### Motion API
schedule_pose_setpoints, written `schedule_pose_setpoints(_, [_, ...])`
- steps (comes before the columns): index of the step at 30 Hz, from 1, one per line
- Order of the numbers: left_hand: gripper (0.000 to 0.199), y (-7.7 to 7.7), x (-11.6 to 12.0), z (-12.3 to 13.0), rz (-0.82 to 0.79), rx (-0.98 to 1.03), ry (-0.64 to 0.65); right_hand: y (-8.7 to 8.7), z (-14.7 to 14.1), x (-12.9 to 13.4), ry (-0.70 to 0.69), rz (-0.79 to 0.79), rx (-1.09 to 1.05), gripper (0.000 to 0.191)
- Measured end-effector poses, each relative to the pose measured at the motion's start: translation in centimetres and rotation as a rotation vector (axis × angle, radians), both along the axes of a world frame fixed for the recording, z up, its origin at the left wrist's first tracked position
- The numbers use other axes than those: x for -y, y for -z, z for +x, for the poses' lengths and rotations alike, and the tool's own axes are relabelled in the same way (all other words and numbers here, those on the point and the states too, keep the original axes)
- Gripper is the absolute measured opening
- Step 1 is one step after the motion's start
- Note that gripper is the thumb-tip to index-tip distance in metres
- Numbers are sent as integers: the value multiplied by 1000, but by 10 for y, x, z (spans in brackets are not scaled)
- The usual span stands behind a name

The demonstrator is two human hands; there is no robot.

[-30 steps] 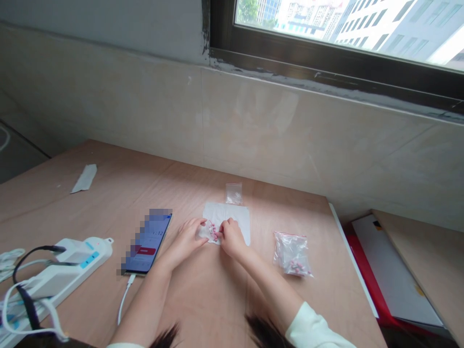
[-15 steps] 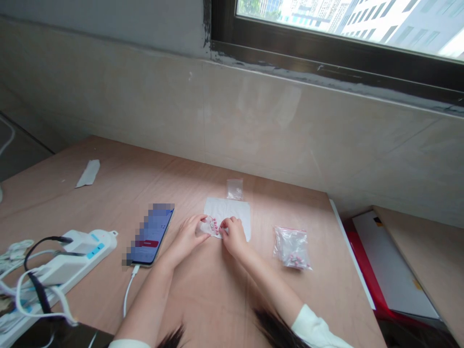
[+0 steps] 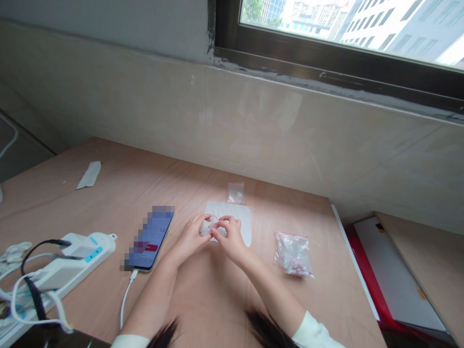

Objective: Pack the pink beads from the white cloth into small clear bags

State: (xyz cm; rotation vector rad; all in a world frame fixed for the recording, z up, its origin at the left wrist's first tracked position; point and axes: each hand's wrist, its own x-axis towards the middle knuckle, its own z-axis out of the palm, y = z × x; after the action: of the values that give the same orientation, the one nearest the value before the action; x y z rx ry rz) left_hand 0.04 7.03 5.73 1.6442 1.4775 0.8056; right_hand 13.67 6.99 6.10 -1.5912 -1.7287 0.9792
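Over a white sheet (image 3: 243, 217), both hands meet at a small clear plastic bag (image 3: 206, 227). My left hand (image 3: 193, 236) is closed around the bag's left side, thumb below and fingers above. My right hand (image 3: 231, 236) pinches at the bag's right edge, its fingertips touching or nearly touching my left thumb. Whatever lies between the right fingertips is too small to make out. A thin curved line shows above the fingertips. Just behind the sheet lies a small clear zip bag (image 3: 236, 192).
Right of my hands lies a larger clear zip bag (image 3: 293, 253) with small pink pieces. On the left are a phone (image 3: 152, 241) on a white cable (image 3: 125, 295), and a power strip (image 3: 76, 270) with plugs and cords. A paper scrap (image 3: 89, 175) lies farther back.
My right hand has moved left against my left hand and the bag. The pink beads seen between the hands before are now mostly covered. The view has shifted slightly.
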Motion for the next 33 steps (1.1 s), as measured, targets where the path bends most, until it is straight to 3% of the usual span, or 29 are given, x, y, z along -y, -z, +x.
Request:
schedule_pose_setpoints(3, [52, 4, 8, -6, -87, 271, -153, -4, 3, 0, 53, 21, -88, 16])
schedule_pose_setpoints(5, [51, 10, 14, -11, -173, 511, -253, -8, 4, 1, 93, 40, -134, 19])
schedule_pose_setpoints(9, [32, 22, 26, -16, -320, 885, -257, -8, 4, 2, 116, 27, -218, 20])
schedule_pose_setpoints(13, [25, 28, 28, -13, -339, 1038, -351, -4, 5, 5, 123, -72, -371, 25])
schedule_pose_setpoints(15, [22, 28, 27, -10, -364, 1116, -319, -5, 5, 6, 142, -98, -408, 26])
schedule_pose_setpoints(19, [19, 29, 21, -6, -396, 1192, -243, -9, 8, 1, 152, -117, -480, 27])
schedule_pose_setpoints(24, [12, 34, 11, -6, -315, 1158, -324, 10, 15, -4, 301, -49, -397, 24])
schedule_pose_setpoints(28, [10, 38, 7, -10, -288, 1131, -412, 32, 15, 6, 284, -17, -248, 18])
schedule_pose_setpoints(33, [7, 39, 10, -16, -259, 1133, -493, 37, 14, 16, 313, 9, -150, 18])
